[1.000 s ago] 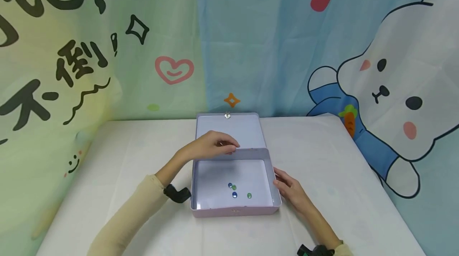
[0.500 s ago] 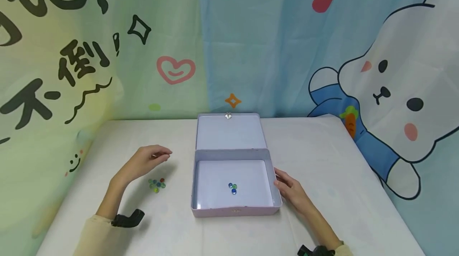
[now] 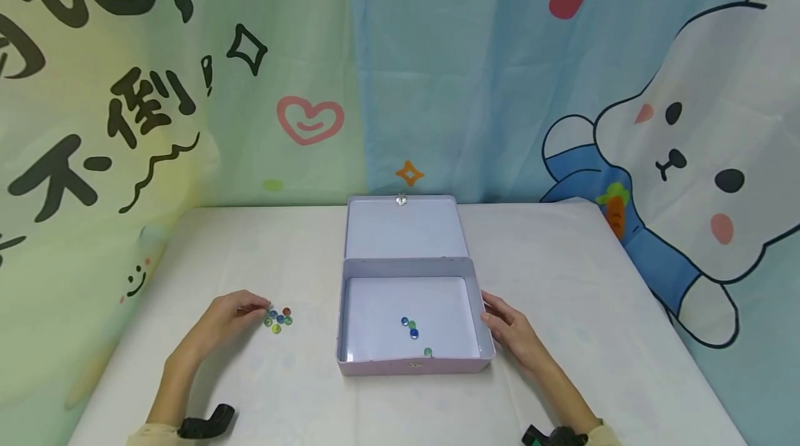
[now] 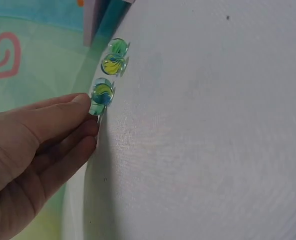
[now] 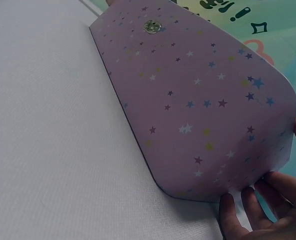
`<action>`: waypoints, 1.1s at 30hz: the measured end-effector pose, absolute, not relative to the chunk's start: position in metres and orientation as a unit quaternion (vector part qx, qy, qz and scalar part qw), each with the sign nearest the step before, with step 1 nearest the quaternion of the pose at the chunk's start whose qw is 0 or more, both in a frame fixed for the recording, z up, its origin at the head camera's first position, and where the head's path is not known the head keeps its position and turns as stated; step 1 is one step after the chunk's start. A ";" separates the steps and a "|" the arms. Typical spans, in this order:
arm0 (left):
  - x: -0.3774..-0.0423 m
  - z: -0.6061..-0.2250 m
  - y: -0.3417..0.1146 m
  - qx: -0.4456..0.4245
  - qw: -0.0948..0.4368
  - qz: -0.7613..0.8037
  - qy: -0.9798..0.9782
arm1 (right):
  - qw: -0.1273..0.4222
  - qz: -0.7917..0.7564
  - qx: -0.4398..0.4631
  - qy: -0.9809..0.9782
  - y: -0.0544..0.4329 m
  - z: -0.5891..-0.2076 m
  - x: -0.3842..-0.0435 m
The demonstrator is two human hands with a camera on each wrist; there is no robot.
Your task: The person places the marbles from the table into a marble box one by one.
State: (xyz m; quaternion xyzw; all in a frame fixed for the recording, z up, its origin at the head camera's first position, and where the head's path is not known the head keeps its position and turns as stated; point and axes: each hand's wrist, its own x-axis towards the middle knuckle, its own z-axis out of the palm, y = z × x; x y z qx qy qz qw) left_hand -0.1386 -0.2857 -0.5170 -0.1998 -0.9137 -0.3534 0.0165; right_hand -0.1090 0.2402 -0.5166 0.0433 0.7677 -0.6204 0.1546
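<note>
In the head view, my left hand point(image 3: 234, 314) is at a small cluster of glass marbles point(image 3: 280, 319) left of the box. Its thumb and fingertips are close around a greenish marble point(image 4: 95, 108) in the left wrist view; whether they pinch it cannot be told. My right hand point(image 3: 512, 328) rests its fingers against the right wall of an open box point(image 3: 412, 367). The right wrist view shows the box as pink with printed stars, its wall touched by my fingertips point(image 5: 228, 202). Several blue and green marbles point(image 3: 414, 333) lie on the box's floor.
The box's lid point(image 3: 403, 227) is folded back toward the curtain. A white cloth point(image 3: 287, 397) covers the table. Behind it hangs a printed curtain point(image 3: 431, 71) with a bear and hearts. A small metal clasp point(image 5: 152, 27) sits on the box's front.
My left hand has moved from above the box leftward, then down to the loose marbles. A green marble in the box shows in a different spot. My right hand stays at the box.
</note>
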 end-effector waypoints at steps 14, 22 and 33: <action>-0.139 -0.517 -0.288 -0.247 0.011 -0.328 -0.912 | 0.155 -0.636 0.041 0.755 0.238 -0.518 -0.108; -0.138 -0.518 -0.290 -0.257 0.016 -0.328 -0.909 | 0.156 -0.638 0.043 0.753 0.240 -0.519 -0.108; -0.136 -0.522 -0.294 -0.221 0.034 -0.356 -0.908 | 0.153 -0.642 0.043 0.750 0.240 -0.519 -0.109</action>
